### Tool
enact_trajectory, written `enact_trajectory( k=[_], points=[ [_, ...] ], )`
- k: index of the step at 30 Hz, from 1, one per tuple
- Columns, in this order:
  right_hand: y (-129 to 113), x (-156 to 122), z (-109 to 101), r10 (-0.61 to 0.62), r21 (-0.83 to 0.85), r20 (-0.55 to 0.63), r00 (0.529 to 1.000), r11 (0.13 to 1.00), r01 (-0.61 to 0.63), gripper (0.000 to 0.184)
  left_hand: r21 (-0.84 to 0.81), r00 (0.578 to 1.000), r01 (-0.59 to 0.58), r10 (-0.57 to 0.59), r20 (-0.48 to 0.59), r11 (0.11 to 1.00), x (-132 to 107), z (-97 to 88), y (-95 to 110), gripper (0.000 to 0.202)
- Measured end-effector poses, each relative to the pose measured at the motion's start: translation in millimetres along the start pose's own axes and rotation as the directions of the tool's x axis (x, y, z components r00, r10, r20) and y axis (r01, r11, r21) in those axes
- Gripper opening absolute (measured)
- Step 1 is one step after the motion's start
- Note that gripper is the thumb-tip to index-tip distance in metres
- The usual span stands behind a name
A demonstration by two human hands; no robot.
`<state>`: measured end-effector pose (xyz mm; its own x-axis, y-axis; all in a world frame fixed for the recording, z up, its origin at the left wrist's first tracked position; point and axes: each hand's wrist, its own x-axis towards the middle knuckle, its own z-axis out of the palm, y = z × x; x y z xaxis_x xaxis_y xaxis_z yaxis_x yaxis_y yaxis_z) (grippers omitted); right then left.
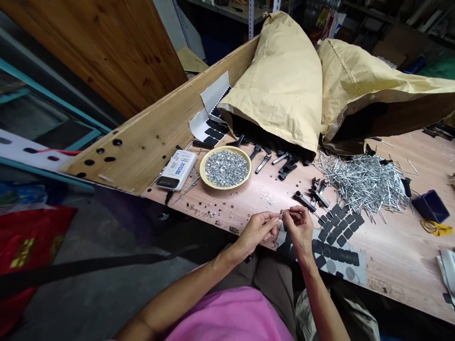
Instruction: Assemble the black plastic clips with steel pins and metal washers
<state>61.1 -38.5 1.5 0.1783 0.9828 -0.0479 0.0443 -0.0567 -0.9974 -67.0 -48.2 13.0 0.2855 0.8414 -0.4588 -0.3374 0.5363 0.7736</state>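
My left hand (259,229) and my right hand (299,228) meet over the front edge of the table, fingertips pinched together. Between them shows a small silvery metal piece (281,216); its full shape is hidden by the fingers. Just beyond the fingertips lie several small loose washers (269,199). A yellow bowl (202,176) full of small metal washers stands to the left. Black plastic clips (304,201) lie beyond my right hand, near a heap of thin metal pins (371,182). Under my right wrist is a sheet of black rounded pads (337,253).
Two large paper sacks (280,80) lie at the back, their mouths toward me, with black parts spilling out. A white device (177,169) lies left of the bowl, by a wooden board (156,118). A dark blue box (431,206) and yellow bands (436,228) are at right.
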Motion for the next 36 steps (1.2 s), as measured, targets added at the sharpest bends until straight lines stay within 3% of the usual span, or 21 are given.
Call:
enact_trajectory(
  k=[3,6,8,10,12,13,18,23,27,32,34,36],
  points=[
    [4.1,-4.3,-3.2,-0.06,-0.047,-0.009,0.998,0.997,0.059,0.02,-0.003,1.0,0.003,-0.003,0.014,1.0,-0.4,1.5,-0.3,0.055],
    [9.4,-8.8,-8.8,-0.221,-0.231,0.014,0.975,0.948,0.218,0.013,0.005,1.0,0.008,-0.008,0.014,1.0,-1.0,4.2,-2.3,0.055],
    [12.9,-10.9,-14.0,-0.384,-0.387,0.114,0.916,0.832,0.397,0.008,0.029,1.0,-0.005,0.005,-0.011,1.0,-1.2,6.1,-4.0,0.054],
    [14.7,-12.0,-19.1,-0.513,-0.464,0.26,0.818,0.677,0.571,0.014,0.056,0.999,-0.022,0.024,-0.034,0.998,-0.8,7.2,-5.4,0.053],
    [13.5,-12.4,-23.0,-0.564,-0.474,0.35,0.748,0.582,0.661,0.019,0.062,1.0,-0.016,0.017,-0.018,0.998,0.3,6.6,-6.2,0.052],
    [11.6,-12.4,-24.4,-0.568,-0.48,0.357,0.741,0.57,0.667,0.019,0.054,1.0,-0.002,0.002,0.005,0.999,0.9,5.7,-6.3,0.053],
    [-4.3,-10.5,-30.2,-0.46,-0.453,0.264,0.848,0.717,0.53,0.015,0.033,0.991,0.04,-0.044,0.125,0.999,2.7,0.9,-5.4,0.058],
    [-11.0,-4.3,-38.9,-0.243,-0.343,0.293,0.925,0.876,0.339,0.014,0.092,0.982,0.034,-0.05,0.181,0.995,0.7,0.3,-1.0,0.054],
    [-13.2,-0.2,-45.2,-0.147,-0.283,0.339,0.929,0.926,0.25,0.017,0.145,0.974,0.008,-0.041,0.222,0.989,-0.9,-1.6,3.1,0.054],
    [-18.6,-0.4,-51.3,-0.16,-0.323,0.397,0.904,0.898,0.3,0.022,0.206,0.964,-0.022,-0.034,0.266,0.978,-3.1,-2.1,4.4,0.046],
    [-18.6,-1.5,-52.8,-0.17,-0.342,0.395,0.903,0.885,0.317,0.025,0.285,0.971,-0.083,0.013,0.237,0.955,-4.7,0.7,4.3,0.037],
    [-17.2,-3.2,-53.6,-0.181,-0.36,0.386,0.905,0.873,0.329,0.026,0.4,0.973,-0.198,0.131,0.188,0.895,-6.2,4.7,3.5,0.023]
  ],
)
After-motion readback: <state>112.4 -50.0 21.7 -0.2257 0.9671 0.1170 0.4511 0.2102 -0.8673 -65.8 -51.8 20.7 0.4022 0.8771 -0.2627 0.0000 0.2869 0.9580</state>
